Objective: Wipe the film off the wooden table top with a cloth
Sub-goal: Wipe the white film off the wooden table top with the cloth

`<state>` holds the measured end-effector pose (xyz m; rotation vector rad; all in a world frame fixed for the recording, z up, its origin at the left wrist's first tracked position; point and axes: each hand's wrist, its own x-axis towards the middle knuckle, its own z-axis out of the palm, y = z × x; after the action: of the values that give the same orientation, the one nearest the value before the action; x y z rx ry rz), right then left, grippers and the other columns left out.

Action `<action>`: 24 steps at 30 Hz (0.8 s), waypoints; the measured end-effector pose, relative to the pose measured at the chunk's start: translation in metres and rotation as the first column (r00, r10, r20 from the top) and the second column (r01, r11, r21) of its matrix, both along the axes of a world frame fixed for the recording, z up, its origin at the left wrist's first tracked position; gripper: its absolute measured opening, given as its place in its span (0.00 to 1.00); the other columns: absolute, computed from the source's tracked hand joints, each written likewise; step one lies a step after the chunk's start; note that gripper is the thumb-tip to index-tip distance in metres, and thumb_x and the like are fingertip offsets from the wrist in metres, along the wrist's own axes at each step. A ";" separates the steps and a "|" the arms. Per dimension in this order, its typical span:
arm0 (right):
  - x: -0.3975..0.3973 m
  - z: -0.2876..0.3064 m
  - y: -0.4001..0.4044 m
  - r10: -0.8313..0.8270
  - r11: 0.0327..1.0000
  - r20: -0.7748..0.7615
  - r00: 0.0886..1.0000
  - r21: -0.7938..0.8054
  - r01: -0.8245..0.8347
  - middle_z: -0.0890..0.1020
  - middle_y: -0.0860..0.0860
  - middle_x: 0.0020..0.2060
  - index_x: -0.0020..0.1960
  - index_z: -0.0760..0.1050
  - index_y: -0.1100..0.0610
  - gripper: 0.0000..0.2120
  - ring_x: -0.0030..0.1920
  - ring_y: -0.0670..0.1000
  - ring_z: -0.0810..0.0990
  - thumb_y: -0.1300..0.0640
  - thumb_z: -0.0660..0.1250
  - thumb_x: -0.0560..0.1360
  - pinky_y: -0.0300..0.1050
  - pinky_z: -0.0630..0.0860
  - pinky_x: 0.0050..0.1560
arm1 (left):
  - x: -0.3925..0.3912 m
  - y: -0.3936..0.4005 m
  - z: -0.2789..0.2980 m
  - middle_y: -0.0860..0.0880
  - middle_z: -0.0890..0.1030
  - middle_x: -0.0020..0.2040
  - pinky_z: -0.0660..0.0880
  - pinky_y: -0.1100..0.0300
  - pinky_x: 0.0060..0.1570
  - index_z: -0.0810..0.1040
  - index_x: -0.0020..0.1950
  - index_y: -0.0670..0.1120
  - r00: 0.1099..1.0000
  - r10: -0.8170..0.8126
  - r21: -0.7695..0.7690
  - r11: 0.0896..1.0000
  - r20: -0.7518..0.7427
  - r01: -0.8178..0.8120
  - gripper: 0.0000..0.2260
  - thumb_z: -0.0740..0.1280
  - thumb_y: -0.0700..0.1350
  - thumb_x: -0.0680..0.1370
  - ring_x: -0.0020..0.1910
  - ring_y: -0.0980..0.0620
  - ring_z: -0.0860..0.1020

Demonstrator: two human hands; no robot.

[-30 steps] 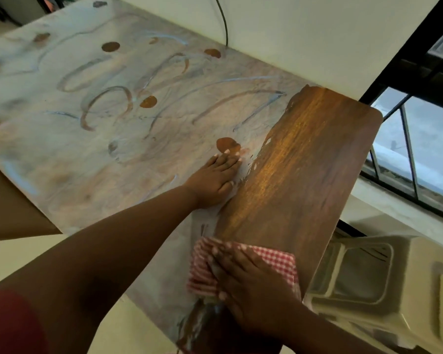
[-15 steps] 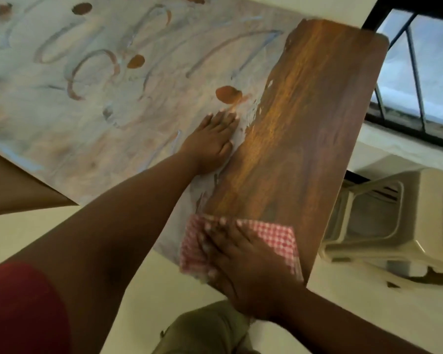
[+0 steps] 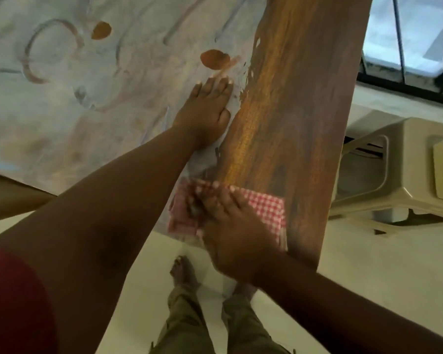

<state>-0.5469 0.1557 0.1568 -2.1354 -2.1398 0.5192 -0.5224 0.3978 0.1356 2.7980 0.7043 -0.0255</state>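
Observation:
The wooden table top (image 3: 299,103) shows bare brown wood in a strip along its right side. A pale grey-white film (image 3: 92,98) with curved smears and brown spots covers everything left of that strip. My left hand (image 3: 205,113) lies flat, fingers together, on the film right at its border with the bare wood. A red-and-white checked cloth (image 3: 264,210) sits at the table's near edge, straddling the border. My right hand (image 3: 230,231) presses down on the cloth with spread fingers and hides its middle.
A beige plastic stool (image 3: 394,175) stands on the floor just right of the table. Beyond it is a window with dark bars (image 3: 399,47). My legs and bare feet (image 3: 184,274) are on the pale floor below the table's near edge.
The view has tipped downward, so the table fills the top and my feet appear. The cloth under my right hand stays at the near edge, shifted slightly. My left hand stays planted.

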 end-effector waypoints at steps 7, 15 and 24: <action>0.003 0.006 -0.061 0.042 0.990 0.099 0.994 -0.140 -0.028 0.60 0.44 0.73 0.75 0.57 0.45 0.27 0.72 0.51 0.59 0.43 0.54 0.77 0.57 0.60 0.68 | -0.002 0.002 0.001 0.42 0.49 0.79 0.40 0.49 0.74 0.49 0.79 0.42 0.998 -0.058 0.016 0.998 0.022 0.058 0.26 0.50 0.48 0.83 0.78 0.42 0.46; -0.027 -0.001 0.014 -0.383 0.919 0.038 0.923 -0.090 0.385 0.45 0.50 0.77 0.77 0.42 0.48 0.26 0.76 0.55 0.37 0.42 0.39 0.81 0.55 0.38 0.73 | -0.001 0.003 -0.002 0.43 0.51 0.79 0.41 0.47 0.74 0.50 0.79 0.42 0.998 -0.050 -0.005 0.999 0.042 0.050 0.26 0.49 0.49 0.82 0.78 0.42 0.46; -0.037 0.001 -0.034 -0.453 0.886 0.090 0.887 -0.059 0.459 0.55 0.50 0.77 0.78 0.48 0.48 0.25 0.77 0.52 0.46 0.44 0.43 0.82 0.52 0.46 0.73 | -0.003 0.003 -0.001 0.43 0.51 0.79 0.42 0.45 0.75 0.50 0.78 0.41 0.995 -0.079 -0.006 0.997 0.056 0.080 0.27 0.47 0.49 0.81 0.78 0.43 0.46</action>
<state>-0.5835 0.1213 0.1582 -2.6226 -1.5724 0.4862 -0.5253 0.4012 0.1342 2.8052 0.5785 0.0346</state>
